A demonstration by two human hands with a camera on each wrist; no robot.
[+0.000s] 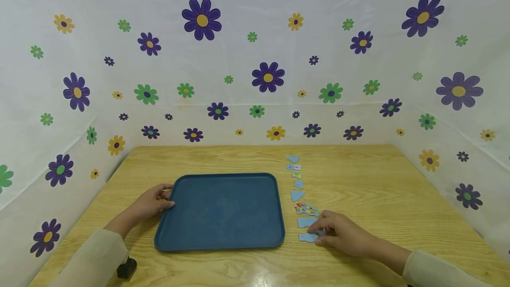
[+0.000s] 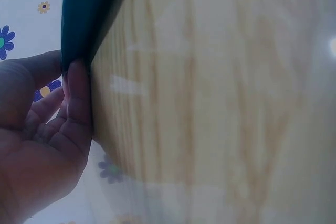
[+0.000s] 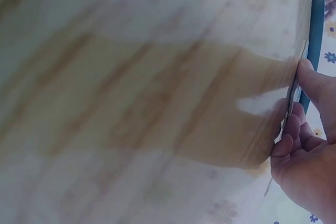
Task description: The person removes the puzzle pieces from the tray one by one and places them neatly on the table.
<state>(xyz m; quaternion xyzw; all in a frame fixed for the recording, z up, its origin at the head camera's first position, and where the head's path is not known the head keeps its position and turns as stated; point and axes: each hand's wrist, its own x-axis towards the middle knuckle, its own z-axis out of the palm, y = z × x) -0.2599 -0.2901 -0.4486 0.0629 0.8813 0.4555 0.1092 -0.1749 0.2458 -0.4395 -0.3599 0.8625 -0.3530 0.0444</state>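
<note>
While the left hand [image 1: 153, 202] rests with easy fingers on the left edge of the blue tray [image 1: 221, 211], the right hand [image 1: 338, 233] pinches the nearest puzzle piece [image 1: 307, 237], right beside the tray's front right corner on the table [image 1: 358, 180].

1. The table [image 1: 378, 180] looks like pale wood with visible grain and a glossy, light-reflecting finish.
2. On the table, the tray [image 1: 223, 209] looks like smooth, matt dark-blue plastic.
3. Right of the tray, the puzzle pieces [image 1: 307, 222] look like thin printed card.
</note>
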